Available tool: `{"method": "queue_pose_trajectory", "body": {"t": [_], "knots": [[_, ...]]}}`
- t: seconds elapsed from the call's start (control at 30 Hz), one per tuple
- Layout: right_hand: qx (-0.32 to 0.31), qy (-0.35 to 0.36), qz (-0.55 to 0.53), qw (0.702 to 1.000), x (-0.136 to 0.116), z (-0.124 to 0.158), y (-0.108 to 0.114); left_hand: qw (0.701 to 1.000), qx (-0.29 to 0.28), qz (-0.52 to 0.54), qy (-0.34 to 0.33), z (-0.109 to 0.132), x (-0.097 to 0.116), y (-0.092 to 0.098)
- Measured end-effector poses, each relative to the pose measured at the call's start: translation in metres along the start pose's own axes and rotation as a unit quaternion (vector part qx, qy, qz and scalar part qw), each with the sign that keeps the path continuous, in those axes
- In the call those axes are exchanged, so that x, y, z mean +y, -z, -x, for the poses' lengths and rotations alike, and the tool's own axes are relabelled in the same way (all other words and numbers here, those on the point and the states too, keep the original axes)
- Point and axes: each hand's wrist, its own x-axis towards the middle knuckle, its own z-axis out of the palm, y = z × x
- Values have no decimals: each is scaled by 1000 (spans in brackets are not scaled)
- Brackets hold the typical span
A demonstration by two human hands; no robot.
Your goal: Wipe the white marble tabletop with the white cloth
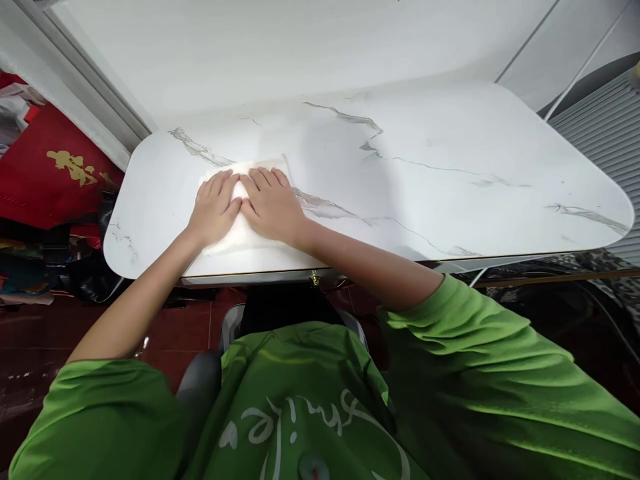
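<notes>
A pale cream cloth (235, 239), folded roughly square, lies flat on the left part of the white marbled tabletop (440, 193). My left hand (213, 208) rests palm down on its left side, fingers stretched out toward the far edge. Beside it, my right hand (274, 207) presses flat on the cloth's right side, its fingers slightly spread. The two thumbs nearly meet over the middle. Both palms cover much of the cloth, so its full outline is partly hidden.
A white wall (300, 53) rises behind the table. Left of it hangs a red bag (55, 167) with gold lettering, above dark bundled items. A small brass knob (315, 278) sits under the front edge. A grey ribbed panel (605, 127) stands at the right.
</notes>
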Motion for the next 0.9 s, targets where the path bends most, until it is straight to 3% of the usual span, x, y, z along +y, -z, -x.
{"method": "queue_pose_trajectory", "body": {"t": [0.2, 0.43, 0.73, 0.9], "knots": [[-9, 1, 6, 1000, -38, 25, 9, 1000, -18, -12, 9, 43, 8, 15], [1, 14, -14, 1000, -63, 31, 3, 1000, -15, -5, 26, 71, 3, 26], [-28, 7, -44, 999, -82, 17, -2, 996, 12, 24, 80, 77, -7, 37], [-41, 33, -83, 995, -71, 1, -2, 995, 35, 20, 90, 72, -14, 35]]}}
